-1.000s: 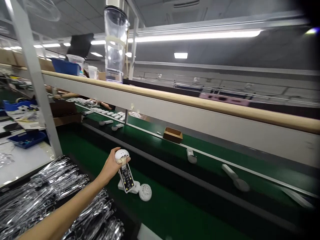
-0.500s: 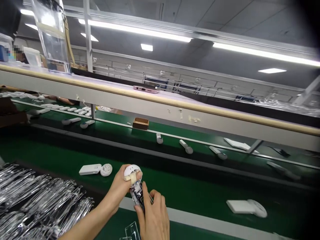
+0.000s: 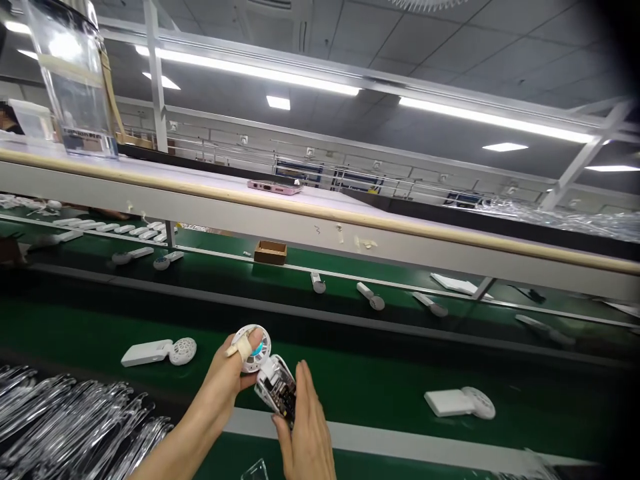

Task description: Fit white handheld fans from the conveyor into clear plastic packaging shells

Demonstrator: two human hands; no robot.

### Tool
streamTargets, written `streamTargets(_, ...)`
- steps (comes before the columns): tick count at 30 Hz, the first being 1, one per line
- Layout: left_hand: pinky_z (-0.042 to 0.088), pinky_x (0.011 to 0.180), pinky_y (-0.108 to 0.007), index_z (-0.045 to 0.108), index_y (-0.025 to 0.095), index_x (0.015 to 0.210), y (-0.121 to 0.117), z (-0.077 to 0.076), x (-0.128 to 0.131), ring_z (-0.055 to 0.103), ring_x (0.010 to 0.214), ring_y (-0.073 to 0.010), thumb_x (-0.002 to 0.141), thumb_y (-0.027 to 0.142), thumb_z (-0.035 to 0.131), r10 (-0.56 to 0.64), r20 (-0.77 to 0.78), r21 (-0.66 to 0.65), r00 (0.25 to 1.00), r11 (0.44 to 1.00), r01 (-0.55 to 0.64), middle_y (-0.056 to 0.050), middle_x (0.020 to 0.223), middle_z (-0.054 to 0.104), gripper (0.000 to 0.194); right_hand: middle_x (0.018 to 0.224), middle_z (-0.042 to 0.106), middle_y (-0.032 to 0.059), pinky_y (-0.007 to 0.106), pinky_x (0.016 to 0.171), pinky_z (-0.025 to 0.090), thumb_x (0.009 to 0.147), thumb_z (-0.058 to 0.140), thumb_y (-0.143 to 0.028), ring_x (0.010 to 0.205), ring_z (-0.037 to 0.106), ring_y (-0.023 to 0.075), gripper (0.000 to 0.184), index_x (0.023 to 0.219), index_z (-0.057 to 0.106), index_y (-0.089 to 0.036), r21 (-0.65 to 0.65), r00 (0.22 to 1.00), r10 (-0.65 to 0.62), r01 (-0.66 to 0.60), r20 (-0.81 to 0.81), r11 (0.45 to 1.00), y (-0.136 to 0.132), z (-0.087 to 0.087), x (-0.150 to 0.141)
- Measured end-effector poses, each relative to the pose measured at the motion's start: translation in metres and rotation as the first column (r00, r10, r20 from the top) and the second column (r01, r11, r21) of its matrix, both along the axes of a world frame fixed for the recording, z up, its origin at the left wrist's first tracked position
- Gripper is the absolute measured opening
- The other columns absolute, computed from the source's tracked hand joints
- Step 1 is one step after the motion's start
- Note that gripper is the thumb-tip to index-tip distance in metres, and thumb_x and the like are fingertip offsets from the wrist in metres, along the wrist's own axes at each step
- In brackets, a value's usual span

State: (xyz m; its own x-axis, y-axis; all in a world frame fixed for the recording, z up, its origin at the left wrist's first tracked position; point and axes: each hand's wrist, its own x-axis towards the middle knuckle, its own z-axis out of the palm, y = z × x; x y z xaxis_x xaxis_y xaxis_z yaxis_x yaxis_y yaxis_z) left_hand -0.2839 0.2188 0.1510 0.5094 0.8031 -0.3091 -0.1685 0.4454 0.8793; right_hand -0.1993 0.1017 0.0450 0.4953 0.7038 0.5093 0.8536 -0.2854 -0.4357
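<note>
A white handheld fan (image 3: 275,381) is between my hands, its handle casing open so the circuit board and dark parts inside show. My left hand (image 3: 227,370) grips the round fan head, thumb across the blades and blue hub; a strip of beige tape wraps the thumb. My right hand (image 3: 311,433) holds the lower handle, straight fingers along its right side and thumb at its lower left edge. Its palm side is hidden. On the green belt to the left lies a white fan with a round grille (image 3: 159,351); another white fan (image 3: 461,403) lies to the right.
Clear plastic parts (image 3: 75,427) are piled at lower left. One clear piece (image 3: 256,471) lies below my hands. Behind the belt, several fans and a small brown box (image 3: 271,253) sit under a shelf (image 3: 320,217) bearing a pink phone (image 3: 275,187) and a clear jug (image 3: 75,87).
The fan has turned, so its blue hub and open handle show more. My right fingers have straightened from a curl around the handle. The view has shifted, moving the belt fans left.
</note>
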Motion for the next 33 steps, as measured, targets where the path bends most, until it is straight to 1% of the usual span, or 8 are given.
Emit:
streamTargets(4, 0.052, 0.066, -0.032, 0.059, 0.015, 0.098, 0.000, -0.002, 0.004, 0.062, 0.075, -0.0195, 0.065, 0.043, 0.072, 0.037, 0.041, -0.037, 0.998, 0.999, -0.035, -0.008, 0.086, 0.064, 0.045, 0.125, 0.052, 0.0097, 0.036, 0.076, 0.054, 0.089, 0.033, -0.019, 0.107, 0.055, 0.0259, 0.064, 0.145, 0.004, -0.029, -0.006, 0.989, 0.141, -0.142, -0.043, 0.990, 0.000, 0.007, 0.008)
streamTargets(7, 0.053, 0.065, -0.033, 0.059, 0.015, 0.097, 0.000, -0.004, 0.005, 0.062, 0.075, -0.0193, 0.069, 0.038, 0.071, 0.110, 0.101, -0.123, 0.989, 0.988, -0.097, -0.008, 0.086, 0.064, 0.038, 0.120, 0.056, 0.0061, 0.029, 0.072, 0.055, 0.089, 0.035, -0.020, 0.101, 0.059, 0.0224, 0.063, 0.144, 0.007, -0.033, -0.003, 0.980, 0.171, -0.173, -0.100, 0.985, -0.002, 0.009, 0.010)
streamTargets(10, 0.053, 0.063, -0.033, 0.058, 0.017, 0.099, 0.000, -0.004, 0.003, 0.060, 0.074, -0.0185, 0.071, 0.035, 0.069, 0.170, 0.083, -0.166, 0.982, 0.974, -0.154, -0.007, 0.086, 0.063, 0.035, 0.124, 0.056, 0.0029, 0.029, 0.072, 0.055, 0.090, 0.037, -0.025, 0.104, 0.059, 0.0232, 0.059, 0.143, 0.013, -0.036, -0.006, 0.985, 0.128, -0.129, -0.118, 0.992, -0.007, 0.013, 0.010)
streamTargets(13, 0.052, 0.065, -0.032, 0.057, 0.017, 0.100, -0.001, -0.002, 0.000, 0.060, 0.078, -0.0194, 0.070, 0.043, 0.069, 0.111, 0.056, -0.098, 0.992, 0.990, -0.105, -0.008, 0.090, 0.062, 0.042, 0.126, 0.056, 0.0016, 0.030, 0.066, 0.055, 0.091, 0.038, -0.029, 0.105, 0.059, 0.0257, 0.057, 0.143, 0.015, -0.038, 0.002, 0.989, 0.097, -0.098, -0.107, 0.995, -0.012, 0.017, 0.009)
streamTargets(17, 0.050, 0.067, -0.031, 0.057, 0.017, 0.098, -0.003, 0.001, -0.003, 0.058, 0.080, -0.0193, 0.064, 0.054, 0.069, 0.065, 0.050, -0.022, 0.997, 0.998, -0.064, -0.007, 0.089, 0.061, 0.052, 0.117, 0.061, 0.0014, 0.030, 0.060, 0.055, 0.089, 0.041, -0.033, 0.095, 0.063, 0.0258, 0.059, 0.142, 0.015, -0.039, -0.014, 0.985, 0.118, -0.120, -0.125, 0.993, -0.012, 0.020, 0.011)
streamTargets(24, 0.050, 0.067, -0.033, 0.055, 0.017, 0.101, -0.004, 0.003, -0.007, 0.058, 0.082, -0.0209, 0.063, 0.055, 0.069, 0.053, 0.041, -0.028, 0.998, 0.998, -0.052, -0.007, 0.091, 0.060, 0.056, 0.118, 0.061, -0.0005, 0.028, 0.062, 0.054, 0.086, 0.043, -0.027, 0.089, 0.065, 0.0229, 0.063, 0.142, 0.017, -0.039, 0.043, 0.962, 0.178, -0.173, -0.206, 0.984, -0.004, 0.005, 0.013)
streamTargets(28, 0.049, 0.069, -0.033, 0.054, 0.016, 0.106, -0.006, 0.004, -0.008, 0.060, 0.090, -0.0259, 0.061, 0.053, 0.072, 0.034, 0.039, -0.020, 0.999, 0.999, -0.033, -0.009, 0.092, 0.062, 0.060, 0.118, 0.060, -0.0014, 0.027, 0.071, 0.053, 0.082, 0.046, -0.020, 0.094, 0.063, 0.0205, 0.072, 0.143, 0.012, -0.039, 0.034, 0.955, 0.162, -0.159, -0.248, 0.987, 0.000, 0.000, 0.012)
streamTargets(33, 0.047, 0.081, -0.034, 0.053, 0.018, 0.113, -0.016, 0.002, -0.006, 0.058, 0.101, -0.0264, 0.064, 0.054, 0.070, 0.057, 0.161, -0.029, 0.985, 0.998, -0.053, -0.010, 0.109, 0.063, 0.063, 0.119, 0.058, 0.0028, 0.026, 0.078, 0.051, 0.089, 0.043, -0.029, 0.101, 0.059, 0.0203, 0.062, 0.144, 0.013, -0.035, 0.108, 0.943, 0.238, -0.218, -0.232, 0.970, 0.007, 0.005, 0.018)
